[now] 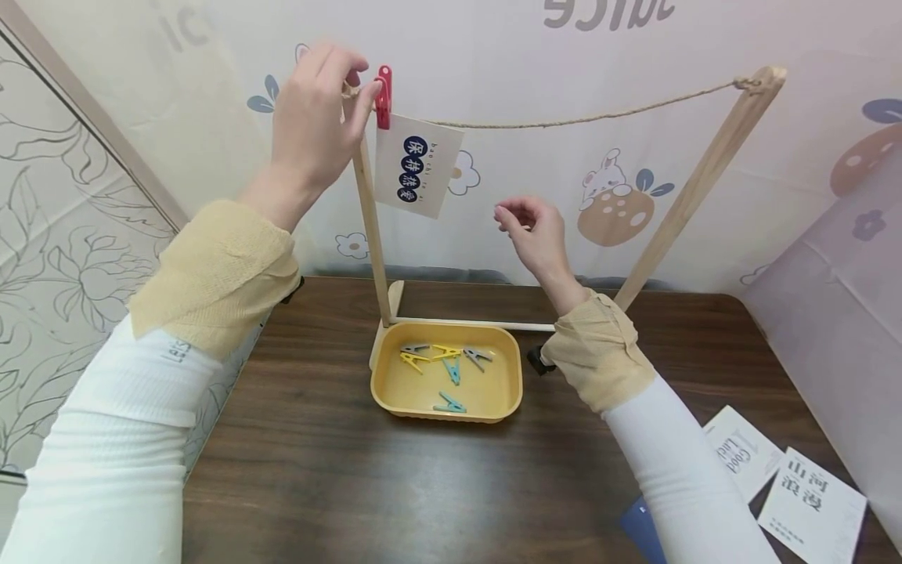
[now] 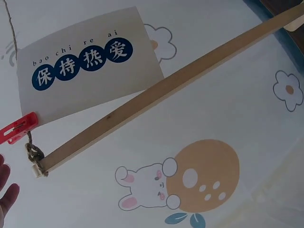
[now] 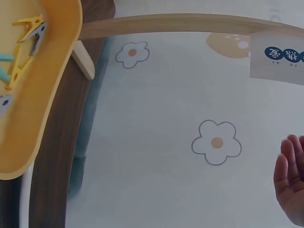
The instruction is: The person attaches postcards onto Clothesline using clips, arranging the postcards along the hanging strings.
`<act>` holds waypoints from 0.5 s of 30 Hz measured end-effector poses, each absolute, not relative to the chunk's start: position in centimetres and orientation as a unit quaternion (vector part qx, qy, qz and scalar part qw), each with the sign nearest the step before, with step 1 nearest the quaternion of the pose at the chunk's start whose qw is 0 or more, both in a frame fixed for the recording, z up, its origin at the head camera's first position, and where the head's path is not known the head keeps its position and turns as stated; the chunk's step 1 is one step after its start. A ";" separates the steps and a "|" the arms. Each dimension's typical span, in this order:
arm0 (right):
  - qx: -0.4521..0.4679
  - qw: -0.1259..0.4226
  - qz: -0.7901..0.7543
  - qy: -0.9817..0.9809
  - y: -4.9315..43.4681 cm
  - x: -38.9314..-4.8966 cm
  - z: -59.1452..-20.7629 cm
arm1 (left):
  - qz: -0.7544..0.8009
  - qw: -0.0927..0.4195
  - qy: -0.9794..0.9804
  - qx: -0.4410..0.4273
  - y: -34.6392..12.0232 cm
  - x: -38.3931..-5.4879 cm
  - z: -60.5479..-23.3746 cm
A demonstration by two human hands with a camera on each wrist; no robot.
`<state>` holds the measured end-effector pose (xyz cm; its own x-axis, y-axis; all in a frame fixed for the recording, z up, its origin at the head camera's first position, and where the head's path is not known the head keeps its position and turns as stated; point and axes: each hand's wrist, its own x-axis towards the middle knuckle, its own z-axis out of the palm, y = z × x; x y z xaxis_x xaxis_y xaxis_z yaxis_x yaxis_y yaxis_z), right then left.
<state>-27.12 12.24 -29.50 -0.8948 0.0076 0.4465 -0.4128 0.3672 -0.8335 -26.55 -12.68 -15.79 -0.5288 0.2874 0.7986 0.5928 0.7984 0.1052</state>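
Head view shows a dark wooden table with two arms in white sleeves raised over it. At upper left, the left hand is lifted to the top of the left wooden post, fingers curled and touching a red clothespin. Whether they actually squeeze it cannot be told. The pin clips a white card with blue circles to a rope, which runs rightward, sagging slightly, to the top of a slanted right post. The rope to the right of the card is bare. The right hand hovers in open air below the rope, just right of the card, fingers loosely curled and holding nothing. Below, between the posts, a yellow tray sits near the table's far edge, holding small yellow, grey and teal clothespins. More white cards lie at the table's near right corner, with bare tabletop to the left.

Left wrist view adds the card's lettering close up, the red clothespin gripping its corner, the rope's knot on the post's end, and only fingertips at the frame's edge.

Right wrist view shows the tray's rim overhanging the table edge, the patterned backdrop, and straightish fingers well apart from the card.
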 end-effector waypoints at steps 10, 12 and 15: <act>0.119 0.194 0.579 -0.783 13.3 -25.3 -30.8 | -0.245 0.447 -0.824 -0.248 -12.9 -24.9 -17.9; 0.117 0.190 0.584 -0.781 13.3 -24.4 -30.5 | -0.244 0.449 -0.819 -0.262 -13.1 -24.6 -18.6; 0.122 0.186 0.591 -0.776 13.3 -23.0 -30.2 | -0.242 0.448 -0.812 -0.285 -13.4 -24.3 -19.6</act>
